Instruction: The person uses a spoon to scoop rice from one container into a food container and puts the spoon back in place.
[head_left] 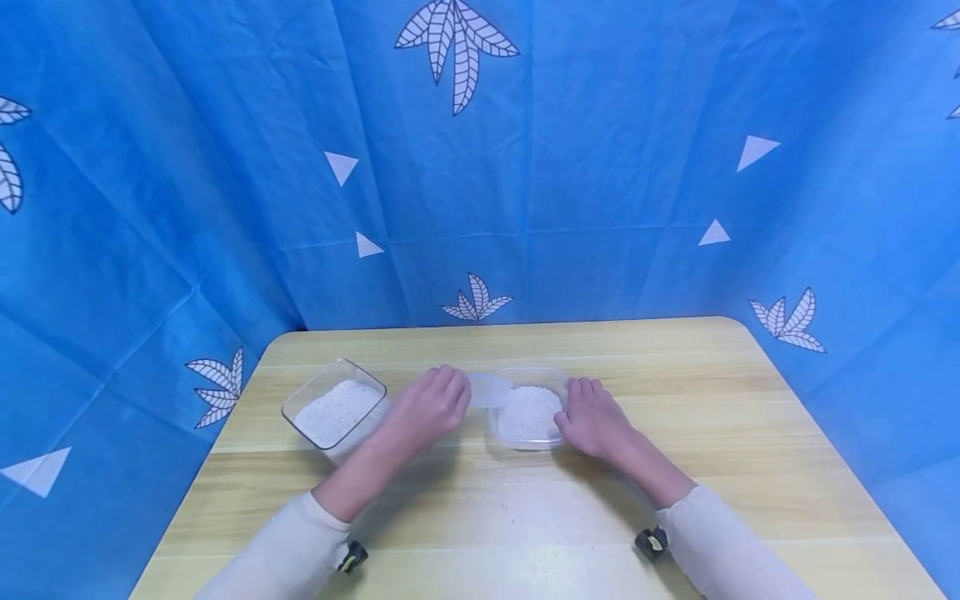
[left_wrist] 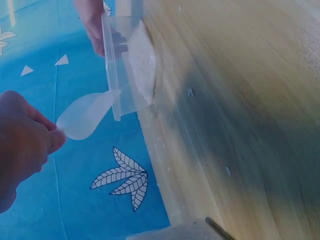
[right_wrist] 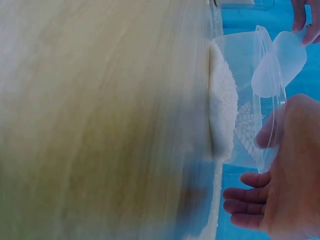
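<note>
Dark-rimmed clear container: set farthest left on the desk, filled with white grains; partly blocked from view by the left forearm.
Left hand: fingers closed in a pinch on the scoop's end.
Translucent scoop: held level with the tub's mouth, long axis crosswise, tip pointed right and slightly down.
Clear plastic tub: part-filled with similar grains.
Right hand: tub's right rim held, thumb against it, fingers loosely bent.
Backdrop: blue cloth, printed with white leaves and triangles.
</note>
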